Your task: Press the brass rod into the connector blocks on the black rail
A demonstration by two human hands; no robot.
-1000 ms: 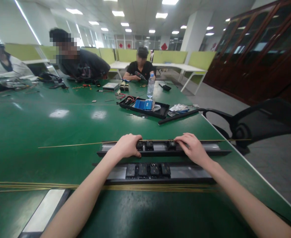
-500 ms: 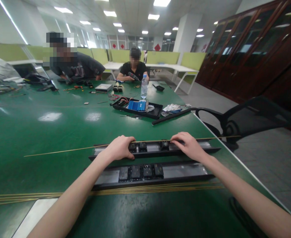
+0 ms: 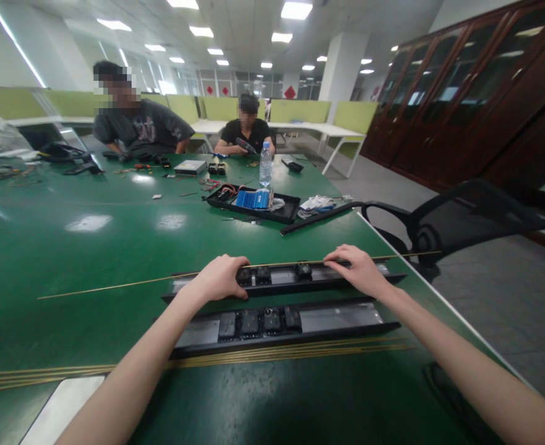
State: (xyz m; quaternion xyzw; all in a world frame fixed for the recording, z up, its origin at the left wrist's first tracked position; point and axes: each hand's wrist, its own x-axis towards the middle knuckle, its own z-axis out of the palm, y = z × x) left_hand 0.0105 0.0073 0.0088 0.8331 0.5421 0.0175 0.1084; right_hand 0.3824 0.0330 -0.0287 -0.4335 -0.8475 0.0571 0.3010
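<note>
Left hand (image 3: pixel 219 276) clasps the far tray (image 3: pixel 286 288) at left; right hand (image 3: pixel 356 270) pinches the thin rod (image 3: pixel 114 286) along its far edge; bumping the rod's long ends could twist it loose

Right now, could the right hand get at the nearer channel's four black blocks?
Probably yes: the four black blocks lie uncovered in the nearer channel, close to the right hand. It seems to pinch the thin rod, so would likely need to release that.
</note>
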